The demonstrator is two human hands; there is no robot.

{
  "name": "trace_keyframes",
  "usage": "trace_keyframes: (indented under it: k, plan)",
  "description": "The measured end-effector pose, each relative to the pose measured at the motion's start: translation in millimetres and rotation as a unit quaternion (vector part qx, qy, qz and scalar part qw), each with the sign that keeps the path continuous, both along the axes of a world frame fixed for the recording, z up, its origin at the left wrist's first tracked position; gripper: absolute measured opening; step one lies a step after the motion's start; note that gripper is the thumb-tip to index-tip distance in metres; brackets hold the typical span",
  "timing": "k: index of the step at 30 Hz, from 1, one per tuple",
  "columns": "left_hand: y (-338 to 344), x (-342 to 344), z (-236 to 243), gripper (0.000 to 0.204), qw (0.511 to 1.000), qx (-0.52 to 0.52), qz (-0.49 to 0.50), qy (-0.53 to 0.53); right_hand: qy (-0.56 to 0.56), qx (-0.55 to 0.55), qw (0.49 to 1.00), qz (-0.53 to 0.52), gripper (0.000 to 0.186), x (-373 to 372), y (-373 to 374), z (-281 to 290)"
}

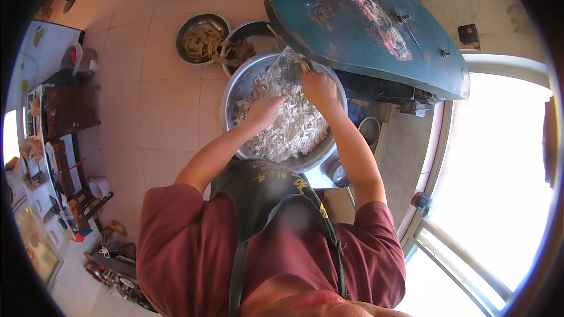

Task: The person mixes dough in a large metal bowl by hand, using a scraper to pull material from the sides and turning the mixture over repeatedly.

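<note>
A large metal basin (228,95) in front of me holds a heap of white, crumbly, floury dough (294,126). My left hand (265,113) rests on the left part of the heap, its fingertips blurred against the dough, so their grip does not show. At the basin's far right side, my right hand (321,89) is closed around the handle of a broad, flat-bladed scraper (284,68). Its greyish blade leans over the far part of the dough, inside the rim.
Beyond the basin stand a metal bowl of pale brown strips (202,40) and another metal bowl (258,30). A worn dark green machine housing (358,17) overhangs the far right. Brown wooden furniture (73,110) lines the left, and a metal bowl (369,129) sits beside my right forearm.
</note>
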State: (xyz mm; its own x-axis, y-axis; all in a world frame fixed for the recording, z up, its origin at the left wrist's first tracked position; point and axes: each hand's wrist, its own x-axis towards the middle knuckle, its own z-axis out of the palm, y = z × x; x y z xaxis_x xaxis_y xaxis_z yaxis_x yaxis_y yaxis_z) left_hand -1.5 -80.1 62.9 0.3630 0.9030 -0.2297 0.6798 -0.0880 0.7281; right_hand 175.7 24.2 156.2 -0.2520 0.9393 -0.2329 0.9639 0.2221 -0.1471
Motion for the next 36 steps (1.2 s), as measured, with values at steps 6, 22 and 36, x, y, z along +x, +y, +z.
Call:
trace_keyframes:
  k: [6,22,36]
  plan:
    - [4,6,9,0.055,0.996,0.080,0.004,-0.030,0.052,0.002,0.998,-0.033,0.039,-22,-2,26]
    - [3,17,46,0.049,0.992,0.023,0.037,-0.117,0.029,-0.009,0.997,0.070,0.045,-26,-15,-11]
    - [48,28,69,0.058,0.998,0.028,0.052,-0.004,0.020,0.042,0.997,-0.054,0.025,-10,12,-4]
